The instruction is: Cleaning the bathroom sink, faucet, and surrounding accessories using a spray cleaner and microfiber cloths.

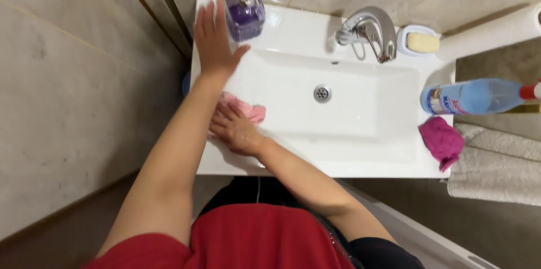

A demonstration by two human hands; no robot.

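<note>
My left hand (214,41) lies flat with fingers spread on the back left corner of the white sink (293,159), right beside a purple soap dispenser (244,12). My right hand (236,128) presses a light pink cloth (248,110) against the sink's left inner slope, fingers flat on it. The drain (322,93) sits in the middle of the basin, and the chrome tap (369,31) stands behind it.
A bar of soap in a white dish (420,42) sits right of the tap. A blue spray bottle (473,96) lies on the right rim, with a magenta cloth (442,141) below it. A paper roll (496,31) and a folded towel (496,167) are further right.
</note>
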